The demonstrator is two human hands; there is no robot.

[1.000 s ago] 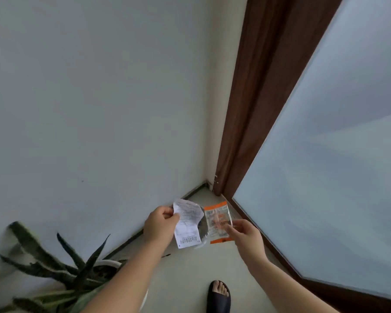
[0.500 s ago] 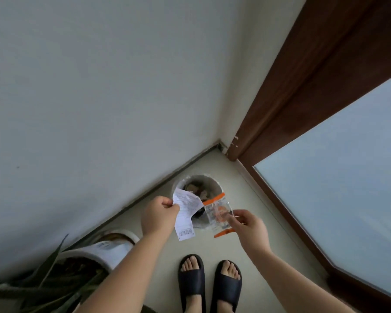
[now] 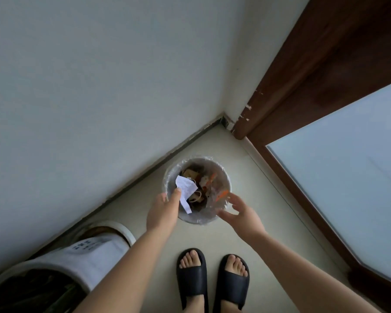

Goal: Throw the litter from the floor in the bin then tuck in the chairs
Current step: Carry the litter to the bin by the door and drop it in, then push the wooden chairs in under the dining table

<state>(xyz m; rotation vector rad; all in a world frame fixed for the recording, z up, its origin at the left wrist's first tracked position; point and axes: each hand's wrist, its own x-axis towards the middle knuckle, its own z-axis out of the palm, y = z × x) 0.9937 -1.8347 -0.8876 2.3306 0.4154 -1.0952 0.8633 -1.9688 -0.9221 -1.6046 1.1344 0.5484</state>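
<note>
White receipt [image 3: 185, 188] dangles over the round lined bin [image 3: 225, 177], orange-edged wrapper [image 3: 220, 196] inside

We list a thin white printed paper receipt [image 3: 185, 190], creased, over a round bin [image 3: 226, 177] lined with clear, crinkled, glossy plastic film, where an orange-edged transparent wrapper [image 3: 220, 196] shows blurred. We note the floor [image 3: 269, 199] as smooth, pale and faintly sheened, the wall [image 3: 99, 86] as matt painted plaster, and the door frame [image 3: 303, 75] as dark brown wood chipped near its foot. We record matt black moulded slippers [image 3: 191, 281] and a white glazed pot [image 3: 99, 251].
</note>
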